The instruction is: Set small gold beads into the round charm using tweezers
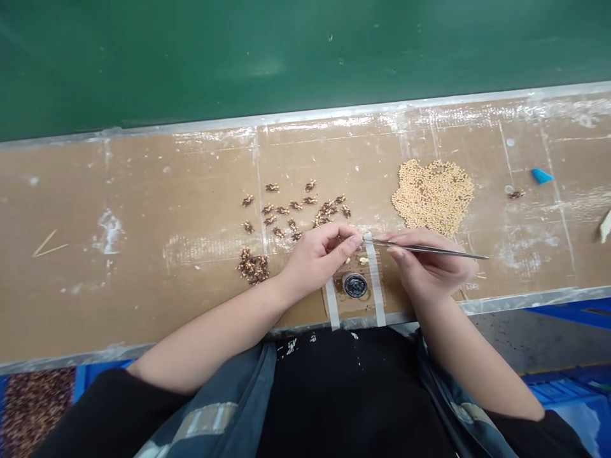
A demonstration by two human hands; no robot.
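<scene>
In my right hand (432, 267) I hold a pair of metal tweezers (429, 248), their tips pointing left. My left hand (329, 251) is closed in a pinch right at those tips. Whatever its fingers hold is too small or hidden to make out. Below the hands a small round pot of something black and shiny (356, 285) sits on a brown patch between two white tape strips (375, 280). A pale yellowish blob (363, 261) lies just above the pot. Several small dark brown pieces with golden tips (327, 211) lie beyond my left hand, partly behind it.
A heap of small yellow beads (432, 194) lies beyond my right hand. More brown pieces are piled (252, 267) by my left forearm. A blue scrap (541, 176) lies far right, thin sticks (50, 245) far left. A green surface (286, 57) borders the brown tabletop (143, 191).
</scene>
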